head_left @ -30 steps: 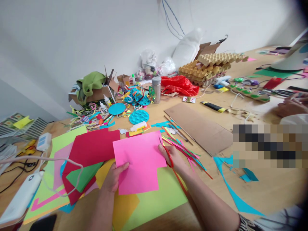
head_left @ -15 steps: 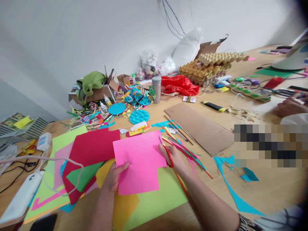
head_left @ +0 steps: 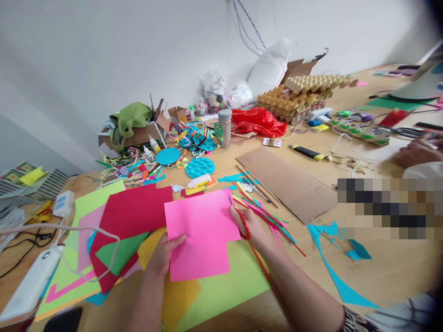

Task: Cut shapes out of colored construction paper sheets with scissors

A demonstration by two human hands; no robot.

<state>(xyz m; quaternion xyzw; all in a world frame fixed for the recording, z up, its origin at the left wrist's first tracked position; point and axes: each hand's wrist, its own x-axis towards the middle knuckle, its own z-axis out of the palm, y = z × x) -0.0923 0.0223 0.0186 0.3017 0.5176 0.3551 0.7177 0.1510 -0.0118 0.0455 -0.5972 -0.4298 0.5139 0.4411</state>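
Note:
A bright pink sheet of paper (head_left: 202, 226), with a notch out of its lower right corner, is held up above the table. My left hand (head_left: 166, 251) pinches its left edge, thumb on top and fingers behind. In my right hand (head_left: 251, 228) are red-handled scissors (head_left: 246, 227), closed in by the fingers. The blade tip shows against the sheet's upper right edge; most of the blades are hidden. Under the pink sheet lies light green paper (head_left: 242, 276) with an orange-yellow piece (head_left: 180, 299) on it.
Red paper (head_left: 134, 210) and a green piece (head_left: 121, 251) lie left. Colored paper strips (head_left: 263, 214), a brown cardboard sheet (head_left: 287, 184) and blue scraps (head_left: 346, 290) are on the right. A glue bottle (head_left: 200, 181) and steel flask (head_left: 224, 129) stand beyond. A co-worker's hand (head_left: 415, 150) is far right.
The pink sheet has shifted very slightly to the right at its left edge. Both hands keep nearly the same place and grip.

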